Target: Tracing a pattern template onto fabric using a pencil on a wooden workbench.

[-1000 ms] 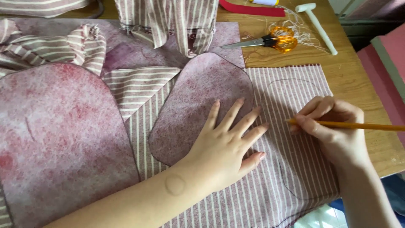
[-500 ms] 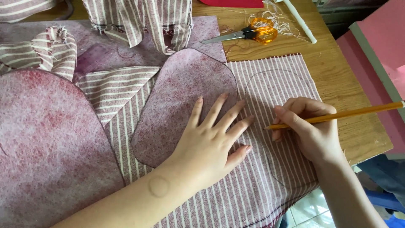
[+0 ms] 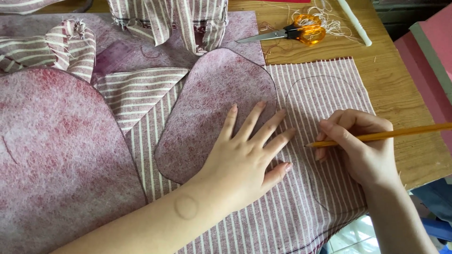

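My left hand (image 3: 247,157) lies flat with fingers spread, pressing on a rounded pink-mottled fabric piece (image 3: 212,103) and the red-and-white striped cloth (image 3: 325,94) under it. My right hand (image 3: 362,146) grips an orange pencil (image 3: 391,135) whose tip touches the striped cloth just right of my left fingertips. A thin drawn curved outline (image 3: 320,77) shows on the striped cloth above the pencil.
A large pink-mottled piece (image 3: 61,160) covers the left. Bunched striped fabric (image 3: 169,21) lies at the back. Orange-handled scissors (image 3: 292,33) and loose threads rest on the wooden table (image 3: 400,80). A white stick (image 3: 355,23) lies nearby. The table edge runs at right, beside pink boards (image 3: 431,51).
The view has shifted closer and slightly down. My right hand with the pencil has stayed near the striped cloth, its tip moving a little along the drawn line. The left hand stays pressed flat.
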